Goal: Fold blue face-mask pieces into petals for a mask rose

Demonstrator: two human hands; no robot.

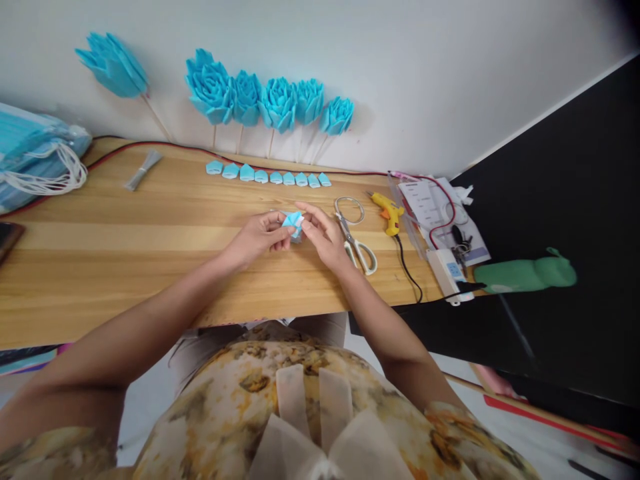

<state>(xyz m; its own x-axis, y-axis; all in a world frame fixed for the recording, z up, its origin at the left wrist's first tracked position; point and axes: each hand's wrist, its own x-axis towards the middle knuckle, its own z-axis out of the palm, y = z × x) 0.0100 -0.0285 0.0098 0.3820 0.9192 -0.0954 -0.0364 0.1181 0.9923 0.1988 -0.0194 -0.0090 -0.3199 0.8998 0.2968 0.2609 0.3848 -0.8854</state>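
A small folded blue piece (293, 222) is pinched between both my hands just above the wooden table (125, 253). My left hand (260, 237) grips its left side with closed fingers. My right hand (323, 233) holds its right side, fingers pressed together. Behind my hands lies a row of several folded blue petals (270, 175). Several finished blue flowers on sticks (260, 100) lean against the wall.
Scissors (356, 240) lie just right of my right hand, then a yellow glue gun (389, 212) with its black cord, a power strip (447, 270) and papers. A stack of blue face masks (35, 157) sits far left, wire ties (143, 170) near it. A green bottle (525, 275) sits at right.
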